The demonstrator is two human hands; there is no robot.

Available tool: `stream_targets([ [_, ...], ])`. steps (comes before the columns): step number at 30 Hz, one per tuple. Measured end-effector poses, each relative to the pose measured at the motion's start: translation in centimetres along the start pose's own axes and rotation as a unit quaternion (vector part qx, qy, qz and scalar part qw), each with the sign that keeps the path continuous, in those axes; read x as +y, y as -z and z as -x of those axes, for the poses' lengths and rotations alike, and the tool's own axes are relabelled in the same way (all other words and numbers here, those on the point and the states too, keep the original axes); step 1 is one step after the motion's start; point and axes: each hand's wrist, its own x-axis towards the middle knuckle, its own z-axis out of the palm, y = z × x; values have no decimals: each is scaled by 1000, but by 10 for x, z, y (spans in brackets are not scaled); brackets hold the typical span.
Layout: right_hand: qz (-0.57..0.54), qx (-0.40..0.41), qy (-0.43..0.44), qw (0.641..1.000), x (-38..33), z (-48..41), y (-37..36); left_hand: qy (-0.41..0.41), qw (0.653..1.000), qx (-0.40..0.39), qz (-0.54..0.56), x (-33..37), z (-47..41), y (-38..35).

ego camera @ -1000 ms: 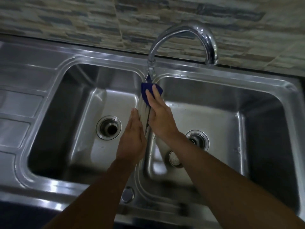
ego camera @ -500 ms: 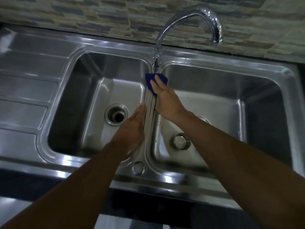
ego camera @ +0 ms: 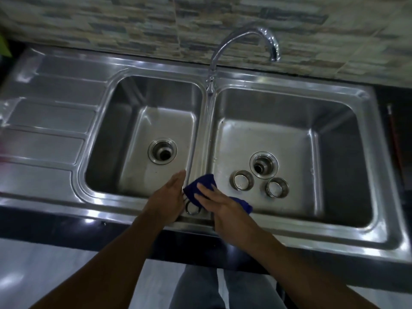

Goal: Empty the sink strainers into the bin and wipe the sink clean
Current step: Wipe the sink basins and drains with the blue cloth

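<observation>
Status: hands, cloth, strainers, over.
Right hand flat on blue cloth at divider front. Left hand open beside it. Two strainers loose in right basin. Nothing blocking.

The cloth is deep blue. The sink, its two strainers and the faucet are shiny silver-grey steel. The wall bears a stacked-stone pattern of beige, grey and blue-grey strips. The countertop edge is glossy black; the trousers are faded grey-blue.

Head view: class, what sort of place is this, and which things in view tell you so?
Probably a home kitchen: a steel double-bowl sink with a drainboard, a curved tap, and a tiled wall behind.
</observation>
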Motion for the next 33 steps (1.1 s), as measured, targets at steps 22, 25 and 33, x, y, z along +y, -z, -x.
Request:
stream_targets([
  [22,-109,448,-160,873,76,-212,132,-118,984,129,26,70,-177,44],
  [25,-53,472,-104,874,81,-222,144,-116,982,147,16,84,-196,38],
  [33,86,475,-12,875,100,-255,164,-124,966,222,-43,85,-201,21],
])
